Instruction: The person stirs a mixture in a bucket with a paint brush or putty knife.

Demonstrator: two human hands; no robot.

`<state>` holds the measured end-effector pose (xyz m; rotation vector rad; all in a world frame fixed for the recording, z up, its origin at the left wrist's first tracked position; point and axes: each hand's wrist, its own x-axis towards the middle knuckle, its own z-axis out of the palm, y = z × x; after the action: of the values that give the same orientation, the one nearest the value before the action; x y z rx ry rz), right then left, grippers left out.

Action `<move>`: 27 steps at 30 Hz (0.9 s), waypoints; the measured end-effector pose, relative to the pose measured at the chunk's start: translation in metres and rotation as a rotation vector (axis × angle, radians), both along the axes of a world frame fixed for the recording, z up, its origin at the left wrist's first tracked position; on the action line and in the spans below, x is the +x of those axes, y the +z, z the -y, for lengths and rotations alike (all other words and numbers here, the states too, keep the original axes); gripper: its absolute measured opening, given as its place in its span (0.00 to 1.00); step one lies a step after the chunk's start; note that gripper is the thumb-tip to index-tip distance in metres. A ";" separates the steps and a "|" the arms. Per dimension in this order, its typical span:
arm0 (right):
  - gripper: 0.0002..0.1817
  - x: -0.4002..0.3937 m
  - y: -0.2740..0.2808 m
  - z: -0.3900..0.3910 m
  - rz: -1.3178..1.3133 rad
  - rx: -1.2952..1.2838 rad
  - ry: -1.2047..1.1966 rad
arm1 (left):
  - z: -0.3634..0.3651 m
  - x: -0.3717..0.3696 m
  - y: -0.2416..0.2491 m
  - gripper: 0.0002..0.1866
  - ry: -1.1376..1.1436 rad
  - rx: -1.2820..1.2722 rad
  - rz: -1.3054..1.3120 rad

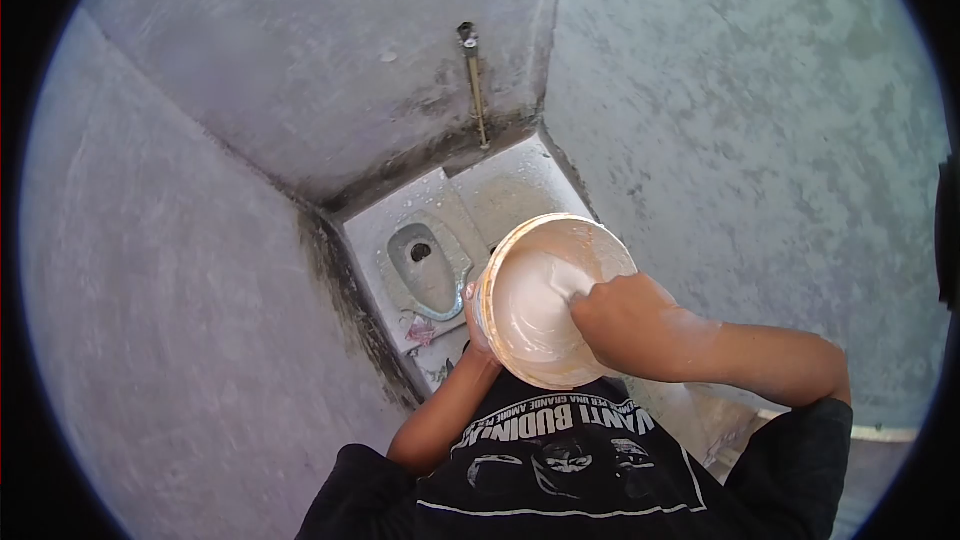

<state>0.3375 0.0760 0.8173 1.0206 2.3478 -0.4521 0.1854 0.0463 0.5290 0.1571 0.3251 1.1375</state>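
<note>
A round bucket (487,315) with a thick, creamy white mix (530,310) in it is held tilted in front of my black printed shirt. My left hand (479,325) is wrapped round the bucket's outer left side, its fingers partly hidden by the wall. Over the right part of the opening, my right hand (612,315) is closed in a fist at the mix. Whatever it grips is too hidden to name. White smears mark my right wrist.
A squat toilet (430,265) is set in the white-spattered floor beyond the bucket on the left. A tap and pipe (475,80) run down the back wall (330,50). Grey walls, dark-stained at the base, enclose the corner. A pinkish scrap (420,331) lies beside the toilet.
</note>
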 end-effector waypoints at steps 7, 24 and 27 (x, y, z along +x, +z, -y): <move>0.13 0.012 -0.035 0.006 -0.528 -0.308 -0.153 | 0.031 0.001 0.049 0.42 0.255 -0.088 0.014; 0.19 -0.012 -0.041 0.013 -0.417 -0.048 0.346 | 0.083 0.009 0.006 0.36 0.398 -0.050 0.243; 0.15 -0.007 -0.032 0.008 -0.328 -0.201 0.450 | 0.075 0.000 0.003 0.36 0.378 -0.065 0.246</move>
<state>0.3304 0.0683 0.7857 0.3240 2.6501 -0.6984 0.1855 -0.0288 0.5319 -0.1075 0.1755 1.5015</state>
